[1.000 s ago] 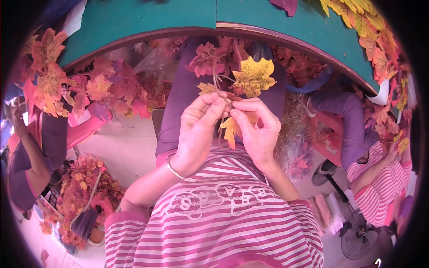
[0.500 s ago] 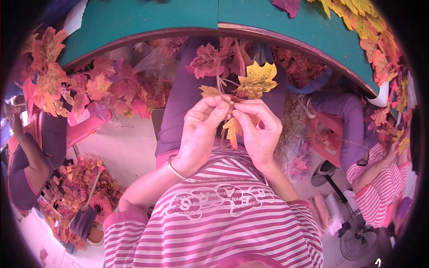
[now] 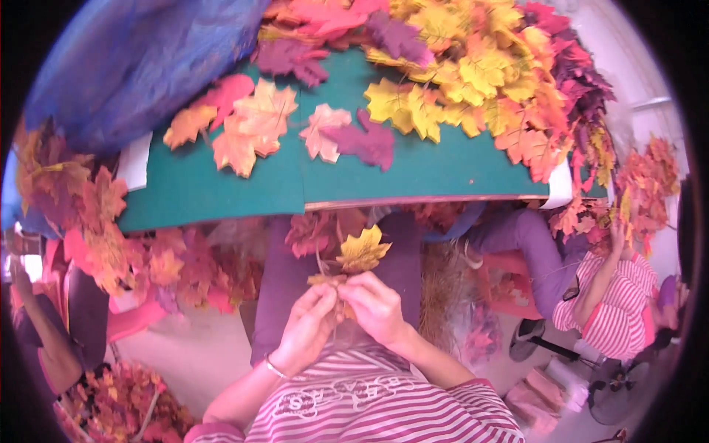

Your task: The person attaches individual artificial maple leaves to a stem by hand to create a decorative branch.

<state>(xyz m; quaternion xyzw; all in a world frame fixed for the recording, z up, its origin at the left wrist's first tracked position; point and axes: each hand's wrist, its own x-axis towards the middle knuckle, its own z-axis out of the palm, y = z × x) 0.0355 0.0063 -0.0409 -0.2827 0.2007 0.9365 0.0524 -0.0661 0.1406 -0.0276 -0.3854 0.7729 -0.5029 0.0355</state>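
Over my lap, both hands meet at the stem of an artificial maple-leaf garland. My left hand, with a bangle at its wrist, is closed in a pinch on the stem. Close against it, my right hand pinches the same spot with thumb and fingertips. A yellow leaf stands up just beyond the fingers, and a dark pink leaf hangs nearer the table edge. The exact point being gripped is hidden behind my fingertips.
Ahead is a green table with loose pink, orange and purple leaves, a yellow leaf pile and a blue plastic bag. Co-workers sit at left and at right. A leaf heap lies lower left, a fan lower right.
The view has tipped up, so more of the tabletop and its leaves shows and my hands appear lower. Both hands stay pinched together on the garland stem.
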